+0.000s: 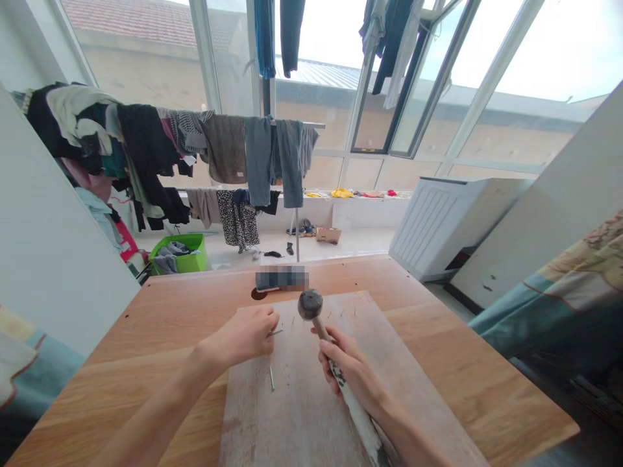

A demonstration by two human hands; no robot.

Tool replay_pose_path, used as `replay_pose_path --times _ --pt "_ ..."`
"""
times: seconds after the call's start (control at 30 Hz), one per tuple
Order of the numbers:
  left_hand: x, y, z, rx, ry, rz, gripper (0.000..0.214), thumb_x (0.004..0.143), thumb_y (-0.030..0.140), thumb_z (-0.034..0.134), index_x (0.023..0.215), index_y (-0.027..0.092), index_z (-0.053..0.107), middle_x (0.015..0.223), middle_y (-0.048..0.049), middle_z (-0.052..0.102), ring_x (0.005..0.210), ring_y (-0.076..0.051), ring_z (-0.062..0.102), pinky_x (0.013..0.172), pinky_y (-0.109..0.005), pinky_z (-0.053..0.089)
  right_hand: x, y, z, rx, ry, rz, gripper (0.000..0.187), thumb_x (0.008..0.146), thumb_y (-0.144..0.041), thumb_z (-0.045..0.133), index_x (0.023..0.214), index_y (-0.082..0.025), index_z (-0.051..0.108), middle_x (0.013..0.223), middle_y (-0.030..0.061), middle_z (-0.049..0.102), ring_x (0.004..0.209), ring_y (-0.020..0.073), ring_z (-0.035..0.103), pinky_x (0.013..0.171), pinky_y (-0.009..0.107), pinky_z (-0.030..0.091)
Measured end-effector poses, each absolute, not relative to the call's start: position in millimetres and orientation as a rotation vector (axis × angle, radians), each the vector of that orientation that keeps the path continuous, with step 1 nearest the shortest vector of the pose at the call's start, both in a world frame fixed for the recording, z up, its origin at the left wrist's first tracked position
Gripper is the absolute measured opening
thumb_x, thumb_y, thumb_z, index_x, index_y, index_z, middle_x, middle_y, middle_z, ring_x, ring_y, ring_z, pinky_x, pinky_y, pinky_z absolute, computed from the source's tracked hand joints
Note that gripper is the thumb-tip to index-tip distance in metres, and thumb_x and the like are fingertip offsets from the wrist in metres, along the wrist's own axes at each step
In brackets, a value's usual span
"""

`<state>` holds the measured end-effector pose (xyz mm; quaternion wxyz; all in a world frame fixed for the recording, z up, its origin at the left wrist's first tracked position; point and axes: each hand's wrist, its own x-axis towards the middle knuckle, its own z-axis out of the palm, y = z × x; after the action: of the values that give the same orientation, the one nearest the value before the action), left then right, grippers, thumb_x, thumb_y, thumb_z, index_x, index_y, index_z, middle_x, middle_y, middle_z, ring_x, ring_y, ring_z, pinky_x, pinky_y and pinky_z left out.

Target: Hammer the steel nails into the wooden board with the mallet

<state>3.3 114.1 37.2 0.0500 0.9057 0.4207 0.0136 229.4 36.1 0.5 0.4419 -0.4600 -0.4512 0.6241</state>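
Observation:
My right hand [348, 363] is wrapped around the wooden handle of a rubber mallet [310, 305], whose round dark head is raised over the board. The lower handle is pale with dark, worn patches. At the board's left edge, my left hand [256, 331] is closed, and a nail [276, 333] sticks out from its fingers. Under both hands lies a flat wooden board [302, 415] with a whitish, worn surface. Several thin nails [342, 312] stand upright near its far edge. Another nail [272, 378] lies loose on the board, nearer to me than my left hand.
The board rests on a wooden table [185, 370], with a dark blue object [272, 280], partly blurred out, near a round hole at the far edge. Beyond are a drying rack of clothes [224, 149], a green basket [187, 259] and a white washing machine [433, 220]. Curtains hang at both sides.

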Motion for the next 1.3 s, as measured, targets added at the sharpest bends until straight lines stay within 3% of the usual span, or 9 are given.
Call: replay_pose_path --times 0.2,0.33,0.5,0.9,1.0,1.13,1.3 --pt "11 113 32 2.748 1.326 0.029 0.013 0.08 0.008 0.054 0.077 0.019 0.061 0.091 -0.007 0.068 0.079 -0.021 0.067 0.065 -0.028 0.044 228 35 1 -1.151 -1.11 1.555 0.057 0.082 -0.054 0.065 0.123 -0.016 0.053 0.061 -0.008 0.052 0.034 0.0061 0.042 0.027 0.016 0.032" --pt "7 119 29 2.729 1.347 0.071 0.014 0.085 0.009 0.051 0.082 0.019 0.059 0.081 -0.005 0.068 0.076 -0.022 0.067 0.065 -0.028 0.043 229 35 1 -1.14 -1.108 1.556 0.057 0.082 -0.054 0.065 0.124 -0.016 0.053 0.062 -0.0075 0.053 0.034 0.0059 0.042 0.027 0.016 0.031" --pt "3 122 28 2.704 1.259 0.154 0.022 0.085 0.007 0.053 0.093 0.023 0.064 0.09 -0.0027 0.07 0.078 -0.02 0.067 0.065 -0.027 0.042 229 35 2 -1.135 -1.1 1.568 0.058 0.082 -0.053 0.064 0.125 -0.015 0.052 0.061 -0.0078 0.052 0.034 0.006 0.042 0.027 0.016 0.031" --pt "3 123 28 2.847 1.227 0.1 0.02 0.089 0.01 0.054 0.08 0.02 0.069 0.091 -0.0048 0.063 0.074 -0.018 0.063 0.063 -0.027 0.045 230 35 0 -1.098 -1.109 1.554 0.052 0.085 -0.049 0.062 0.122 -0.014 0.052 0.062 -0.0076 0.052 0.034 0.0054 0.041 0.027 0.015 0.031" --pt "3 122 28 2.823 1.183 0.176 0.021 0.09 0.009 0.054 0.08 0.02 0.068 0.093 -0.0041 0.063 0.075 -0.016 0.063 0.065 -0.025 0.046 230 37 -1 -1.113 -1.103 1.562 0.053 0.085 -0.05 0.063 0.123 -0.014 0.052 0.062 -0.0077 0.052 0.035 0.0057 0.041 0.027 0.015 0.031" --pt "4 126 15 2.681 1.071 0.444 0.024 0.089 0.006 0.053 0.098 0.021 0.07 0.099 -0.0037 0.066 0.081 -0.016 0.065 0.072 -0.025 0.048 231 38 -4 -1.11 -1.114 1.556 0.054 0.085 -0.05 0.063 0.123 -0.015 0.051 0.062 -0.0079 0.051 0.035 0.0059 0.042 0.027 0.015 0.032" --pt "3 138 -12 2.265 1.017 0.809 0.017 0.084 0.011 0.061 0.097 0.019 0.07 0.081 0.0013 0.068 0.07 -0.011 0.062 0.067 -0.021 0.048 231 35 12 -1.118 -1.083 1.553 0.054 0.085 -0.05 0.062 0.124 -0.016 0.05 0.062 -0.0082 0.051 0.035 0.0062 0.042 0.027 0.015 0.031"
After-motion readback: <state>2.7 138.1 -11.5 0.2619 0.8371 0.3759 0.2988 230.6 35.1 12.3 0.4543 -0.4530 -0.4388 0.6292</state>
